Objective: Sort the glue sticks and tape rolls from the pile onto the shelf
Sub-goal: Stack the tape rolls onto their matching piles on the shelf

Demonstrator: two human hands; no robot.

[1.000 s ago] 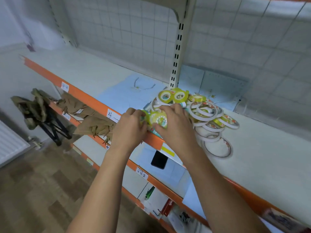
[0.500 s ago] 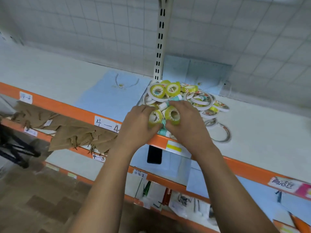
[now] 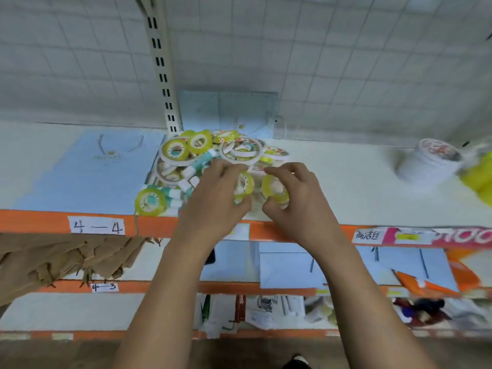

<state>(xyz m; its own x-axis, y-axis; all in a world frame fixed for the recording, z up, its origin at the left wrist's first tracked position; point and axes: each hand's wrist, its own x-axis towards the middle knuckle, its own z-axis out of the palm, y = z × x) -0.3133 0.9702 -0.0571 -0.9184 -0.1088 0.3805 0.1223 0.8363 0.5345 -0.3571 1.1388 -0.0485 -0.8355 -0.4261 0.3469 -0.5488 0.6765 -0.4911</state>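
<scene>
Far to the left of the left hand we see a white label (image 3: 97, 226) marked "4—4" on the orange front edge of the shelf (image 3: 346, 179). Beyond the label a pale blue paper sheet (image 3: 80, 169) lies flat on the shelf top. Just left of the left hand (image 3: 213, 201) a loose yellow tape roll (image 3: 151, 201) lies at the shelf's front edge, touching teal-and-white glue sticks (image 3: 174, 194).

Beyond the fingers of both hands sits the pile (image 3: 231, 150) of yellow tape rolls, flat white tape rings and more glue sticks. It is heaped at the foot of a slotted upright post (image 3: 161, 62).

The left hand curls thumb and fingers round a second yellow tape roll (image 3: 245, 183) at the near side of the pile. Just to its right, across a narrow gap, the right hand (image 3: 300, 203) grips a third yellow tape roll (image 3: 275, 189), thumb below and fingers over the top.

Well off to the right of the right hand we make out a blurred stack of white tape rolls (image 3: 428, 161) standing on the shelf. Just beside it is a blurred yellow thing (image 3: 479, 177) that we cannot identify.
</scene>
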